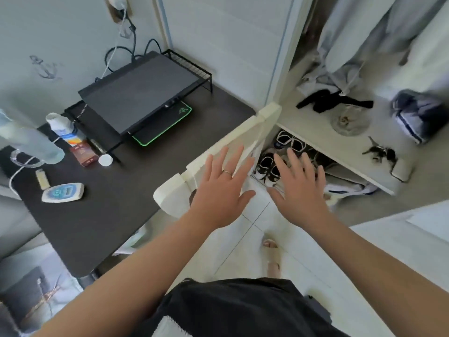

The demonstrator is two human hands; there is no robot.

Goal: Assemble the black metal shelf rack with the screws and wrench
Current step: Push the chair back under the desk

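Seemingly the build is finished, or very nearly so. The black metal wire shelf rack (193, 68) stands upright on its legs at the back of the dark-topped desk (97, 215), close to the wall. It already bears a load: a flat black rectangular panel (141, 93) lies tilted across its top, and a dark mat with a glowing green edge (167, 124) is tucked beneath it. No loose rails or legs show on the desk, and neither screws nor a wrench can be found in view. Whether every joint is tightened is too small to tell.

Both hands are held out in front of the body, well apart from the rack. The left hand (224, 188), a thin ring on one finger, has its grip fully open, fingers straight and spread, holding nothing. It hovers above a cream-coloured wooden furniture edge (218, 152), and contact cannot be judged. The right hand (300, 190) is likewise empty, grip wide open and fingers splayed, above the pale tiled floor (233, 251). By my reading, little is left beyond perhaps checking the screws.
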